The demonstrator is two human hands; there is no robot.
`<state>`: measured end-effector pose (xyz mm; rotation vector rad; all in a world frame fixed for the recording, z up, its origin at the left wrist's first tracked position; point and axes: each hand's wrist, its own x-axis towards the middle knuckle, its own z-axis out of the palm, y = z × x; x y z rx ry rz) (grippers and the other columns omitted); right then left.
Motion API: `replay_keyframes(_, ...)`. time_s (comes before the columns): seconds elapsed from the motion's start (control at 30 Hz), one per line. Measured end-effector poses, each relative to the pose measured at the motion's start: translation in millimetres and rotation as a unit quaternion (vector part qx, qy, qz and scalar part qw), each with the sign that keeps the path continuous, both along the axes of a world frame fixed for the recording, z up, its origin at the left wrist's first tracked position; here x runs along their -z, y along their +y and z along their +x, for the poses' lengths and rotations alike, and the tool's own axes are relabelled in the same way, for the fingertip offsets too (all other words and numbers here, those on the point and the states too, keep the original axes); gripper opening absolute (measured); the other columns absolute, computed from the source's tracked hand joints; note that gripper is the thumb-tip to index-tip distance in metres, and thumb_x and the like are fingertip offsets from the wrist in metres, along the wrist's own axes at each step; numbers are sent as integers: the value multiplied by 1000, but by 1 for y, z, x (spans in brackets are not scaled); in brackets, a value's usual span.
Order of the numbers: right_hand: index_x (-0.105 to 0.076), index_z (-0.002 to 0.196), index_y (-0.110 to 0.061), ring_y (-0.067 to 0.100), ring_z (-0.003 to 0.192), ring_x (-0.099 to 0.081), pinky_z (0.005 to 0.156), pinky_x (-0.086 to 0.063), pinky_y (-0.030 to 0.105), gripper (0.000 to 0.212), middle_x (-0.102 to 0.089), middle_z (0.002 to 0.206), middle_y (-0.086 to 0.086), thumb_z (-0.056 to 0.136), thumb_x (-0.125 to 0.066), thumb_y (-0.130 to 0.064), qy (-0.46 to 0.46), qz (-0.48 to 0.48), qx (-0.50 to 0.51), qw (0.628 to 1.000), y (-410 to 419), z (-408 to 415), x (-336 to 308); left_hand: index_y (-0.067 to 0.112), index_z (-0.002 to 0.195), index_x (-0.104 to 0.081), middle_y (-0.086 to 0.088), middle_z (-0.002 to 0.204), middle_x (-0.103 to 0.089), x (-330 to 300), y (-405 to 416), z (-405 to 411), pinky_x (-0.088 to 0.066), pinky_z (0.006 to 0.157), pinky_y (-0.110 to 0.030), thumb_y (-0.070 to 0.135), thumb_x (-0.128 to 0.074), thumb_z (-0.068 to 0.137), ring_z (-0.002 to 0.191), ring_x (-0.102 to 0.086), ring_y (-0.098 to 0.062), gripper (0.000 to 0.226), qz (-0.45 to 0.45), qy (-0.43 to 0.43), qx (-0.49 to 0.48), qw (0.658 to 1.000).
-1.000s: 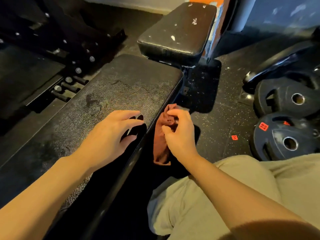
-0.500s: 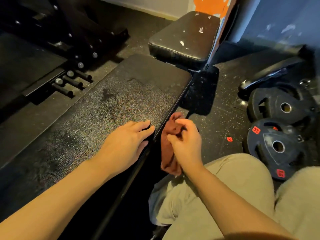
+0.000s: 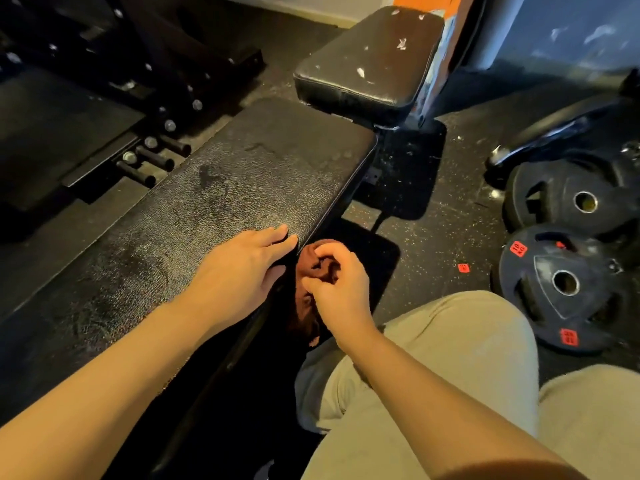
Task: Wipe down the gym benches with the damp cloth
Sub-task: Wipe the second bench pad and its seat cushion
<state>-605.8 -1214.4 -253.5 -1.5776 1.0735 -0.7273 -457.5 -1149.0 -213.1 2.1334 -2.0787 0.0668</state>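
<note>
The left hand lies flat on the long black bench surface, fingers straight and close together. The bench skin looks bumpy and shiny with wet marks. Just right of its edge, the right hand pinches a soft, crumpled red-brown cloth with curled fingers. Round black weight plates lie on the speckled floor, far right.

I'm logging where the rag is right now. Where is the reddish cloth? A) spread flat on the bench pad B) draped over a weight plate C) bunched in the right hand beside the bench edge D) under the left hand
C: the right hand grips the bunched cloth just off the bench pad edge.
</note>
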Motion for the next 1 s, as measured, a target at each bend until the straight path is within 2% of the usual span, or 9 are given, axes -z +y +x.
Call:
replay_keyframes(0.07,-62,96,-26,11,88,-60,84,-50,28,35,-61,104,4,72,-67,0,-16,-18,44,999,-14,-2,5,13,124,-65,-5,128,-63,-1,1,-2,-57,72,-42,11,-76,79,102,-67,-33,47,5,-2,-5,1000)
replay_keyframes(0.13,-64,106,-18,15,93,-59,89,-50,36,35,-59,110,6,77,-62,1,-25,-25,106,994,-35,-3,7,12,128,-62,-6,133,-60,-3,2,-8,-57,77,-43,9,-71,83,107,-64,-33,46,12,-6,-15,1000)
replay_keyframes(0.2,-63,116,-15,11,95,-56,92,-48,24,37,-55,117,6,82,-60,1,-25,-21,112,993,-51,1,4,13,135,-55,-4,141,-52,-6,1,-12,-52,89,-39,9,-63,90,123,-56,-29,46,15,2,-26,1000)
replay_keyframes(0.3,-62,112,-15,7,95,-52,80,-37,2,38,-56,115,3,79,-62,3,-28,-36,64,997,-43,6,4,20,147,-39,4,154,-33,-8,0,-20,-37,107,-33,13,-47,99,141,-34,-18,49,50,24,-67,996)
replay_keyframes(0.4,-61,96,-19,7,91,-52,76,-38,8,39,-57,104,-1,68,-64,7,-26,-22,-5,999,-18,-2,3,24,151,-30,9,158,-23,-11,0,-25,-30,110,-28,14,-40,102,145,-24,-13,51,77,23,-93,992)
replay_keyframes(0.53,-63,86,-21,-1,83,-54,73,-37,2,37,-59,96,-6,64,-67,9,-11,-5,-158,987,-3,-19,-3,26,151,-27,10,159,-20,-14,-1,-30,-28,113,-29,15,-39,102,146,-20,-11,52,88,34,-114,989)
replay_keyframes(0.73,-62,109,-10,10,87,-53,75,-33,3,35,-50,109,4,77,-70,1,-28,-70,14,997,-20,-19,-2,21,139,-51,5,150,-40,-16,43,-33,-16,110,-16,8,-50,97,142,-31,-13,44,25,57,-126,990)
replay_keyframes(0.87,-57,93,-14,25,93,-55,76,-37,19,27,-48,112,7,74,-63,4,-27,-77,29,996,7,12,-9,22,138,-53,4,150,-41,-17,95,-38,-34,112,-35,14,-63,91,140,-36,-18,49,29,48,-163,985)
replay_keyframes(1.0,-51,83,-17,22,86,-57,78,-49,30,25,-43,104,1,70,-61,2,-46,-87,-49,994,70,16,-11,20,141,-49,-1,150,-41,-10,110,-45,-28,107,-26,11,-69,86,138,-38,-22,59,31,49,-182,982)
